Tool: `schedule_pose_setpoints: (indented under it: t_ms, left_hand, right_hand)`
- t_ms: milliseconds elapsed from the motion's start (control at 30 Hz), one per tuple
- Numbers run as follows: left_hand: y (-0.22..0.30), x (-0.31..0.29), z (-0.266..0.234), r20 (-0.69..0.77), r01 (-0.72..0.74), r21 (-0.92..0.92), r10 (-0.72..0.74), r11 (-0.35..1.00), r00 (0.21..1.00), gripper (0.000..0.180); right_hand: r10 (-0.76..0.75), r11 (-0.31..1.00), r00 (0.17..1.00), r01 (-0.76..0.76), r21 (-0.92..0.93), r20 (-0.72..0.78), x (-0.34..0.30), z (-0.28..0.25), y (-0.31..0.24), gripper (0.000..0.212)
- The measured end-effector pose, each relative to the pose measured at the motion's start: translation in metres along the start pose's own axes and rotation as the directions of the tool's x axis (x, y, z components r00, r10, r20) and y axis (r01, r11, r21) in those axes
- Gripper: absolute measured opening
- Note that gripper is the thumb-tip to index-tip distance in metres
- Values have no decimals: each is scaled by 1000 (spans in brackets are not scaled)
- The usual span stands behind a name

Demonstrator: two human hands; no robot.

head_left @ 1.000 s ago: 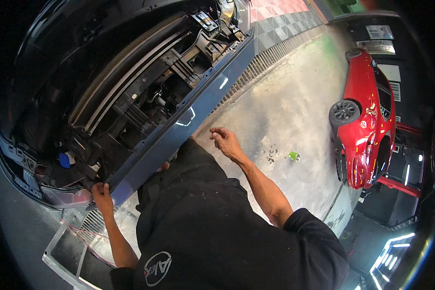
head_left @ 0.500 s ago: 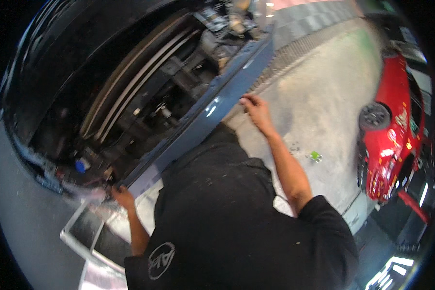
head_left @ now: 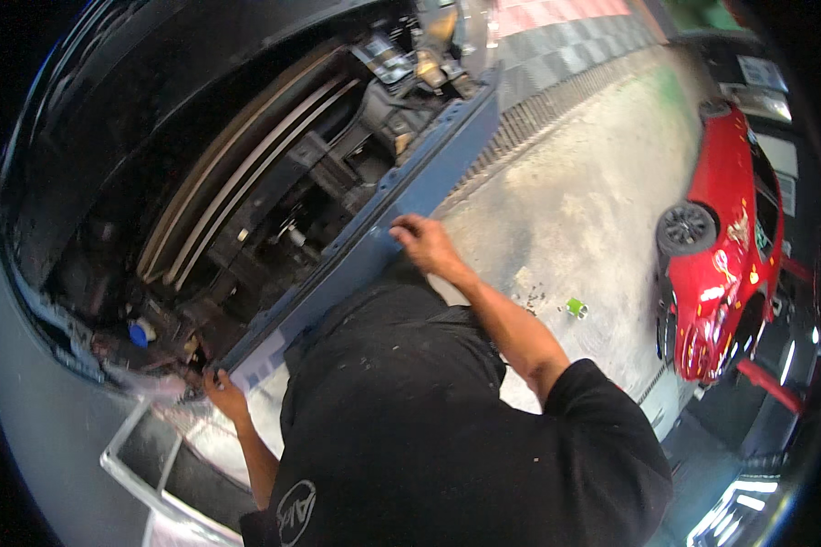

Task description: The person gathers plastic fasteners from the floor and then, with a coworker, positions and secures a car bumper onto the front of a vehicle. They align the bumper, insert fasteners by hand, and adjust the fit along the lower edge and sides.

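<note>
Gripping blue crossbar [head_left: 401,205] edge — both hands, ends apart

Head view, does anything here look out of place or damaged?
Yes. The car's front is stripped open, its blue crossbeam bare under both hands. Small bits and a green object lie loose on the floor.

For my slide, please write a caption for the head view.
Both hands, left and right, grip a blue bar across an open car front.
</note>
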State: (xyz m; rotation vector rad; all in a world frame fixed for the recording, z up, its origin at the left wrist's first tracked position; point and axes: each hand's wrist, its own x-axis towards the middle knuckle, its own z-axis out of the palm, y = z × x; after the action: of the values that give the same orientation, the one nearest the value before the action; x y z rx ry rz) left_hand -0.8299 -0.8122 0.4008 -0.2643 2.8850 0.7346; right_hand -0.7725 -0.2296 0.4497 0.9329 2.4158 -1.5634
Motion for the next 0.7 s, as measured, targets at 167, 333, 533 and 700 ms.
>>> schedule_pose_setpoints:
  t_ms: [167,333,533,700]
  left_hand:
    - [3,2,-1,6,-22,90,22,996,1000,72]
    - [8,17,-5,25,-66,84,64,994,998,77]
    - [-4,22,-11,141,-72,170,48,983,989,75]
    - [19,7,-8,56,16,170,-26,985,998,59]
  right_hand:
    - [75,996,996,-73,45,-54,-11,3,-20,26]
    - [59,994,980,-39,106,-191,-9,-4,-5,24]
    - [194,963,956,-142,230,-222,8,-46,7,26]
    - [93,980,905,-10,197,-415,55,-88,56,27]
